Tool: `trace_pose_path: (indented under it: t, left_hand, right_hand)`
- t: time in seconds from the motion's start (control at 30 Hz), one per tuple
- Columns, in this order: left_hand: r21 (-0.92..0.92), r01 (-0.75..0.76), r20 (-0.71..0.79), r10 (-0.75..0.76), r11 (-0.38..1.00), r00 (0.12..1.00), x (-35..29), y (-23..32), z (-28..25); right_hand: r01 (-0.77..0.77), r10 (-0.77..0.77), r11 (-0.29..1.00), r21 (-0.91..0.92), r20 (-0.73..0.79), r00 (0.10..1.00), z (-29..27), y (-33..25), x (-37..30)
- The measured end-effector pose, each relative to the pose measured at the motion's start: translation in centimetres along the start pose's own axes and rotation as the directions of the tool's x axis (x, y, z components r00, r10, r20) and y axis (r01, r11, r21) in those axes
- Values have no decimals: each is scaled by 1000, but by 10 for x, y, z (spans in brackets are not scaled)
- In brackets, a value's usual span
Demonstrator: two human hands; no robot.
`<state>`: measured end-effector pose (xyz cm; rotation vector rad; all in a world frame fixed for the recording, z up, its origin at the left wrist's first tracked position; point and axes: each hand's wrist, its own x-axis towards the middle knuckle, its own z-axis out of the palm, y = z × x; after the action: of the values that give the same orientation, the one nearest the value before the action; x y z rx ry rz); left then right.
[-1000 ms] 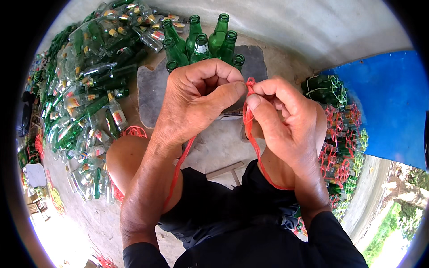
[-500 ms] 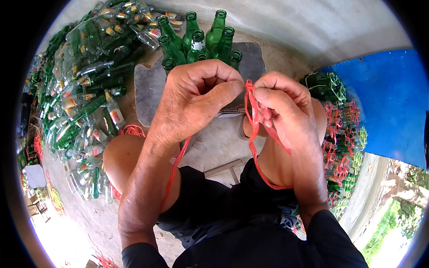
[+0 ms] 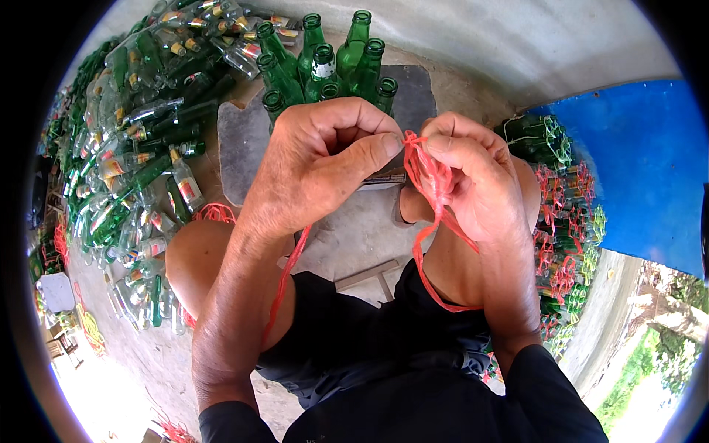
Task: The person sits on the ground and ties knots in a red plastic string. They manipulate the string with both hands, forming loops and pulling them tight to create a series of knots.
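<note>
Between my two hands runs a red plastic string (image 3: 430, 173), bunched into loops below the fingertips. My left hand (image 3: 325, 162) pinches it between thumb and forefinger. My right hand (image 3: 476, 173) grips it a short way to the right, with the bunched part against its fingers. One length of string sags over my right thigh, and another trails down beside my left wrist. Just beyond the hands, several upright green bottles (image 3: 358, 48) stand together on a dark grey board (image 3: 240, 151). My left hand partly covers the nearest bottles.
A large heap of green and clear bottles (image 3: 159, 111) lies on the left. Bundles of bottles tied with red and green string (image 3: 565, 229) are stacked at right, beside a blue panel (image 3: 635, 162). My knees flank the middle, where a wooden piece (image 3: 367, 276) lies on the floor.
The string below my fingertips has gone from long hanging strands to a bunched, looped cluster by my right hand. Both hands stay nearly in place.
</note>
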<state>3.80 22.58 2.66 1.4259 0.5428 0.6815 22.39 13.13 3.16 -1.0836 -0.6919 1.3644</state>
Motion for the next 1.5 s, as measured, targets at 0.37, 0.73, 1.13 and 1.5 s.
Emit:
trace_pose_path:
  t: [0.37, 0.73, 1.13, 1.5]
  left_hand:
    - [112, 72, 152, -89, 991, 984, -28, 0, -6]
    - [11, 307, 5, -307, 952, 952, -153, 50, -3]
    - [94, 431, -384, -367, 898, 847, -271, 43, -11]
    - [-133, 191, -375, -228, 973, 899, -243, 34, 30]
  right_hand:
    - [216, -214, 975, -45, 44, 976, -24, -18, -16]
    - [323, -323, 946, 35, -21, 946, -120, -58, -68]
    - [448, -435, 894, 17, -213, 875, -260, -152, -114]
    - [195, -371, 718, -668, -131, 919, -101, -93, -138]
